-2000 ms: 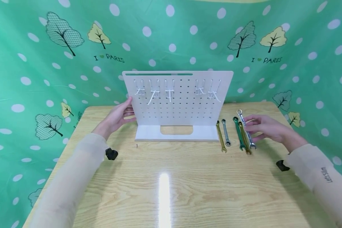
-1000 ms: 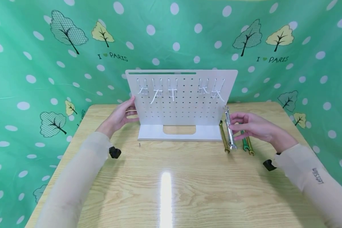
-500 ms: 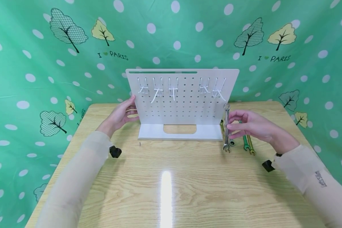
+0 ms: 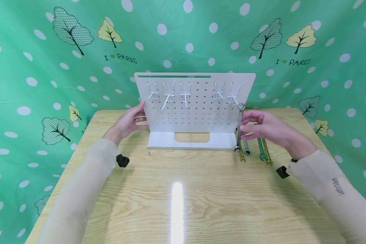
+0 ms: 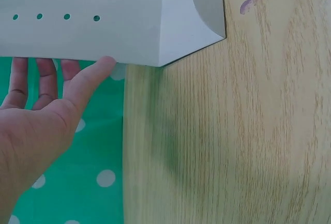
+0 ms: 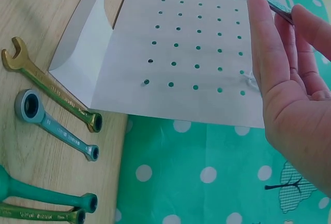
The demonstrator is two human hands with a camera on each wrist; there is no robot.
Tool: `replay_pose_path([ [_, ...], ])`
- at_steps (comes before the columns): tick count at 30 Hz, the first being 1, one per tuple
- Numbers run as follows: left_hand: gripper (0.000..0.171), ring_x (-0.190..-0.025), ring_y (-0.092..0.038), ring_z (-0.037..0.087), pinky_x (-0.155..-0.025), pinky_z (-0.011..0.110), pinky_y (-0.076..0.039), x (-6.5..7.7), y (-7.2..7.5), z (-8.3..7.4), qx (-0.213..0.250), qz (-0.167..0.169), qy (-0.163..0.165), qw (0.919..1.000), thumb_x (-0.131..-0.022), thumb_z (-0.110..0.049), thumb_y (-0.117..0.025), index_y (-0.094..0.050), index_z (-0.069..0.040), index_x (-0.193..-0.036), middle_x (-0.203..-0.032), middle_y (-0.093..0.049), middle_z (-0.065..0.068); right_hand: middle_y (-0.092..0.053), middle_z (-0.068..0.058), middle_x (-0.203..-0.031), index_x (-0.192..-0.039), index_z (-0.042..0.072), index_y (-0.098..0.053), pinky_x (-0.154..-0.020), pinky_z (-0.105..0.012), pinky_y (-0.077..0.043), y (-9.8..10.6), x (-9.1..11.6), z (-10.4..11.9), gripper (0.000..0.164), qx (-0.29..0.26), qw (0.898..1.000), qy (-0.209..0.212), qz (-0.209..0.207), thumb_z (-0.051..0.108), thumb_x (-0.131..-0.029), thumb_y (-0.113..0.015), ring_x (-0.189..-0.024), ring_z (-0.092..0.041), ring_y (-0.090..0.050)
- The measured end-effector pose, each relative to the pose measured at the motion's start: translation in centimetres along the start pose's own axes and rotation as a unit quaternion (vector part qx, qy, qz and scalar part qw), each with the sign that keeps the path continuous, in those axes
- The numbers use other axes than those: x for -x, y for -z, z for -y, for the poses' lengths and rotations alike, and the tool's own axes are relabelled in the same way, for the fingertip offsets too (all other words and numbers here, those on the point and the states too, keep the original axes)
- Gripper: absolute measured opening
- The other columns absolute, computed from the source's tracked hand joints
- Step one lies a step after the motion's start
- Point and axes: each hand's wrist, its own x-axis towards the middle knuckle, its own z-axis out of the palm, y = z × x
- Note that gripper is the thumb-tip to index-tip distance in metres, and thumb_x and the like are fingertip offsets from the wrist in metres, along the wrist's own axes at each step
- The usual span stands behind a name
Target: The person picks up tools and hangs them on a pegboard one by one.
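Observation:
A white pegboard stand (image 4: pixel 177 118) stands upright at the table's back, with several white hooks (image 4: pixel 169 98) along its upper part. My left hand (image 4: pixel 128 123) holds the board's left edge; in the left wrist view some fingertips are hidden behind it. My right hand (image 4: pixel 262 128) pinches a silver combination wrench (image 4: pixel 239 127) between thumb and fingers. The wrench hangs nearly upright before the board's right edge, its ring end up, just below and right of the rightmost hook (image 4: pixel 232 99). Its open end points down.
Right of the board lie a gold wrench (image 6: pixel 51 87), a grey-blue wrench (image 6: pixel 59 131), a green wrench (image 6: pixel 46 193) and another gold wrench (image 6: pixel 36 212). A tiny object (image 4: pixel 149 153) lies on the wooden table (image 4: pixel 134 203). Green dotted cloth (image 4: pixel 183 34) hangs behind.
My right hand has carried the silver wrench left from beside the green and gold wrenches, then raised it toward the board's right side. My left hand has stayed at the board's edge.

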Motion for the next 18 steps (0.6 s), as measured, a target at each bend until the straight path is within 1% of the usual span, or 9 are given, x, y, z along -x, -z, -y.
replay_pose_path([
  [3, 0.057, -0.124, -0.046, 0.035, -0.111, 0.062, -0.040, 0.1, 0.0, -0.2, 0.010, 0.003, 0.005, 0.9999, -0.103, -0.056, -0.050, -0.049, -0.011, -0.138, -0.133, -0.046, 0.016, -0.061, -0.011, -0.106, -0.118, -0.004, -0.056, -0.093, -0.052, -0.056, 0.0, -0.5, -0.1, 0.022, -0.012, 1.000, -0.005, 0.000, 0.000, -0.098, -0.065, -0.093, -0.025, -0.069],
  [11, 0.058, -0.123, -0.047, 0.034, -0.111, 0.062, -0.040, 0.1, 0.1, -0.2, 0.019, 0.004, 0.007, 0.9998, -0.103, -0.053, -0.052, -0.045, -0.009, -0.140, -0.135, -0.046, 0.017, -0.061, -0.012, -0.103, -0.116, -0.004, -0.054, -0.094, -0.055, -0.055, 0.1, -1.4, -0.6, 0.023, -0.036, 0.999, -0.020, -0.010, 0.001, -0.097, -0.067, -0.090, -0.027, -0.070],
  [18, 0.050, -0.123, -0.050, 0.033, -0.112, 0.062, -0.038, 0.2, 0.1, -0.2, 0.022, 0.009, 0.006, 0.9997, -0.105, -0.047, -0.051, -0.048, -0.010, -0.139, -0.132, -0.050, 0.015, -0.063, -0.011, -0.105, -0.116, -0.004, -0.055, -0.090, -0.049, -0.059, 0.2, -2.0, -1.2, 0.022, -0.060, 0.998, -0.026, -0.014, -0.001, -0.097, -0.066, -0.092, -0.025, -0.069],
])
